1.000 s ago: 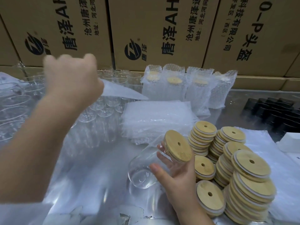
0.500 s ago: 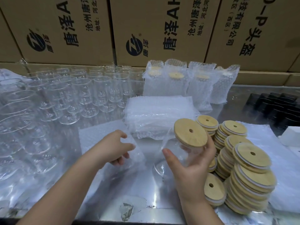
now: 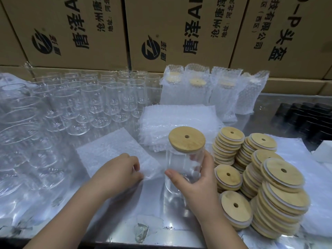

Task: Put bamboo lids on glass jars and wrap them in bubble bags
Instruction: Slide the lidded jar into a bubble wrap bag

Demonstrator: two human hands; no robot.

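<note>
My right hand (image 3: pixel 199 180) grips a clear glass jar (image 3: pixel 181 164) that stands upright with a round bamboo lid (image 3: pixel 186 139) on its mouth. To its left, my left hand (image 3: pixel 116 173) pinches the near corner of a flat bubble bag (image 3: pixel 111 148) lying on the table. A pile of folded bubble bags (image 3: pixel 176 123) sits just behind the jar. Stacks of bamboo lids (image 3: pixel 260 180) stand at the right. Several wrapped jars (image 3: pixel 206 90) stand at the back.
Rows of empty glass jars (image 3: pixel 86 105) fill the left and back left of the shiny table (image 3: pixel 161 229). Cardboard boxes (image 3: pixel 179 29) form a wall behind. Black lids (image 3: pixel 309 119) lie at the far right, with a white sheet (image 3: pixel 309 177) under the bamboo stacks.
My left hand came down from the back left with a bubble bag and laid it on the table. My right hand turned the lidded jar from tilted to upright.
</note>
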